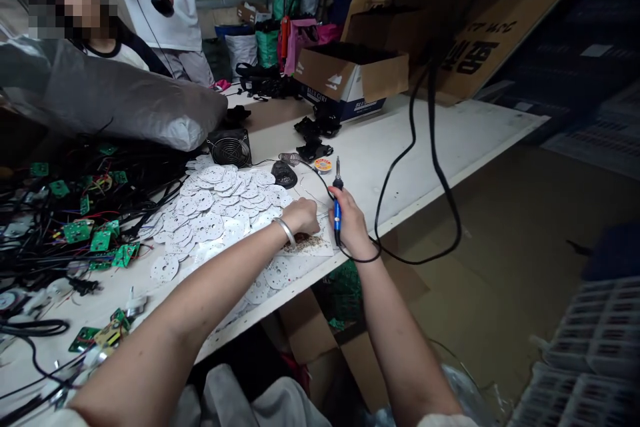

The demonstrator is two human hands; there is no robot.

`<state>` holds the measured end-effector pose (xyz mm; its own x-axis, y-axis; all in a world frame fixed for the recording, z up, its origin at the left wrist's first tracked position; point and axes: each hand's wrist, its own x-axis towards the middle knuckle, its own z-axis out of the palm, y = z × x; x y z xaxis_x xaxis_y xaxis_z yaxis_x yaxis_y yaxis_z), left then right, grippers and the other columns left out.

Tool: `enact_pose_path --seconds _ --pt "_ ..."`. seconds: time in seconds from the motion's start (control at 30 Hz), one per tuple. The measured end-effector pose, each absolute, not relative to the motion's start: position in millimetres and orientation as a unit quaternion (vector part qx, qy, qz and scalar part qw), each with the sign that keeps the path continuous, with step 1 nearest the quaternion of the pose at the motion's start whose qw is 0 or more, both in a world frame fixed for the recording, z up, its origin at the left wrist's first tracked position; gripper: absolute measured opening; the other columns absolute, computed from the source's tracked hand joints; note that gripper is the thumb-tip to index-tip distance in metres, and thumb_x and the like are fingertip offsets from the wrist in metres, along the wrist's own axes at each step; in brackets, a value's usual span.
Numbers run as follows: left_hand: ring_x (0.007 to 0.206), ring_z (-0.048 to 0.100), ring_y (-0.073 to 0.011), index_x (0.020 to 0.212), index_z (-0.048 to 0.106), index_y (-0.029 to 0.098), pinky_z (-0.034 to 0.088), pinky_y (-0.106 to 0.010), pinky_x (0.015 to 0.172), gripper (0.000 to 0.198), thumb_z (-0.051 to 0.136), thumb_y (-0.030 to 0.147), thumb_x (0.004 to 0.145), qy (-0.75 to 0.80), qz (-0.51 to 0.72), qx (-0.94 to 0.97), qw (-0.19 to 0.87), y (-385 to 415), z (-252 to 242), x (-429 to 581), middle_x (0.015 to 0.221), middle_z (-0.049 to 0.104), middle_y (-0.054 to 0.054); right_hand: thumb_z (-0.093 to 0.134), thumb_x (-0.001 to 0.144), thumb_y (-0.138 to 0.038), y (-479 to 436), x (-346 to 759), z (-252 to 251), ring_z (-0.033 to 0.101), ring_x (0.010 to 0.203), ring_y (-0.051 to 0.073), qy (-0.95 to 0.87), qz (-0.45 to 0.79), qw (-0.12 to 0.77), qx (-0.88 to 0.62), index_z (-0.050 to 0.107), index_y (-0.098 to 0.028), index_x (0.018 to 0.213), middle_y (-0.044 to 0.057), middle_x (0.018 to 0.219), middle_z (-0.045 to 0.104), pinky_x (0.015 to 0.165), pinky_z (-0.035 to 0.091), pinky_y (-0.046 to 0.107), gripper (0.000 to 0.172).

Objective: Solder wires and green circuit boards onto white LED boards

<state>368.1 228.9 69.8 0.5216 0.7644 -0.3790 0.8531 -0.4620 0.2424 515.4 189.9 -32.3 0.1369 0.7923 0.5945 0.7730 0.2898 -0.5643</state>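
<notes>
My right hand [350,220] is wrapped round a blue-handled soldering iron [338,203], its tip pointing up and away from me. A black cord [425,147] runs from the iron off the table edge. My left hand [301,216], with a silver bangle on the wrist, is curled with fingers together on the table beside a pile of white round circuit discs [220,210]. What its fingers pinch, if anything, is too small to make out. A patch of brown debris [307,243] lies just under that hand.
Green circuit boards and tangled black wires [85,227] crowd the left. A small black fan [230,149], a solder spool [323,165], a grey bag [115,100] and an open cardboard box [350,77] stand behind. Two other people are at the back left. The table edge [400,210] runs diagonally right.
</notes>
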Motion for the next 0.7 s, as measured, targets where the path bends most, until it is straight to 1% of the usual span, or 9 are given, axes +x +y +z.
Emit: enact_pose_path --seconds 0.07,0.13,0.33,0.4,0.47,0.5,0.57,0.6,0.7 --pt "0.111 0.061 -0.028 0.119 0.057 0.009 0.051 -0.029 0.084 0.056 0.072 0.026 0.068 0.487 -0.096 0.843 0.209 225 69 369 0.125 0.059 -0.018 0.041 0.083 -0.015 190 516 -33 0.056 0.115 0.023 -0.633 -0.004 0.48 -0.607 0.05 -0.022 0.129 0.01 0.126 0.057 0.098 0.047 0.042 0.047" --pt "0.109 0.062 -0.0276 0.122 0.054 0.01 0.051 -0.03 0.083 0.056 0.07 0.024 0.07 0.497 -0.082 0.836 0.217 219 68 371 0.122 0.062 -0.017 0.041 0.083 -0.017 189 517 -32 0.057 0.113 0.023 -0.623 -0.011 0.49 -0.61 0.049 -0.02 0.129 0.011 0.122 0.057 0.097 0.048 0.042 0.046" --pt "0.092 0.065 -0.0173 0.129 0.051 0.019 0.053 -0.024 0.073 0.054 0.064 0.02 0.077 0.509 -0.043 0.827 0.235 222 91 333 0.116 0.065 -0.008 0.047 0.084 -0.019 183 514 -26 0.061 0.102 0.023 -0.63 -0.011 0.498 -0.596 0.051 -0.021 0.126 0.011 0.119 0.059 0.092 0.05 0.041 0.042" --pt "0.084 0.064 -0.018 0.13 0.051 0.018 0.054 -0.028 0.068 0.053 0.062 0.02 0.079 0.536 -0.039 0.816 0.213 234 106 301 0.11 0.066 -0.008 0.051 0.085 -0.024 179 511 -24 0.063 0.095 0.021 -0.637 -0.006 0.499 -0.587 0.053 -0.022 0.124 0.011 0.119 0.059 0.086 0.053 0.038 0.039" --pt "0.082 0.064 -0.0231 0.123 0.057 0.012 0.054 -0.035 0.068 0.045 0.059 0.019 0.079 0.573 -0.037 0.802 0.166 244 118 269 0.1 0.067 -0.013 0.054 0.086 -0.029 174 506 -23 0.065 0.087 0.02 -0.647 0.006 0.503 -0.574 0.054 -0.023 0.124 0.011 0.118 0.059 0.08 0.055 0.036 0.038" --pt "0.087 0.063 -0.0276 0.12 0.059 0.009 0.053 -0.041 0.072 0.042 0.057 0.02 0.079 0.589 -0.032 0.796 0.134 247 121 256 0.101 0.066 -0.016 0.055 0.087 -0.031 171 502 -23 0.065 0.085 0.019 -0.652 0.013 0.506 -0.565 0.054 -0.023 0.123 0.011 0.118 0.06 0.078 0.055 0.035 0.037" --pt "0.103 0.058 -0.0349 0.119 0.059 0.008 0.049 -0.049 0.082 0.04 0.052 0.02 0.082 0.606 -0.013 0.792 0.071 244 120 241 0.111 0.062 -0.02 0.054 0.088 -0.032 167 494 -23 0.065 0.086 0.02 -0.659 0.021 0.516 -0.547 0.055 -0.023 0.121 0.011 0.118 0.061 0.079 0.056 0.036 0.034" --pt "0.111 0.054 -0.0359 0.12 0.059 0.009 0.046 -0.051 0.088 0.039 0.049 0.021 0.084 0.594 -0.003 0.803 0.046 240 115 241 0.118 0.059 -0.02 0.054 0.089 -0.033 165 490 -24 0.066 0.088 0.02 -0.661 0.023 0.52 -0.54 0.056 -0.023 0.12 0.011 0.118 0.061 0.08 0.056 0.036 0.032" --pt "0.127 0.045 -0.03 0.123 0.058 0.017 0.038 -0.048 0.103 0.037 0.044 0.028 0.091 0.47 -0.007 0.883 0.008 223 89 259 0.134 0.053 -0.013 0.055 0.089 -0.032 159 481 -25 0.066 0.087 0.02 -0.672 0.039 0.515 -0.531 0.057 -0.024 0.118 0.01 0.118 0.062 0.079 0.057 0.036 0.031"
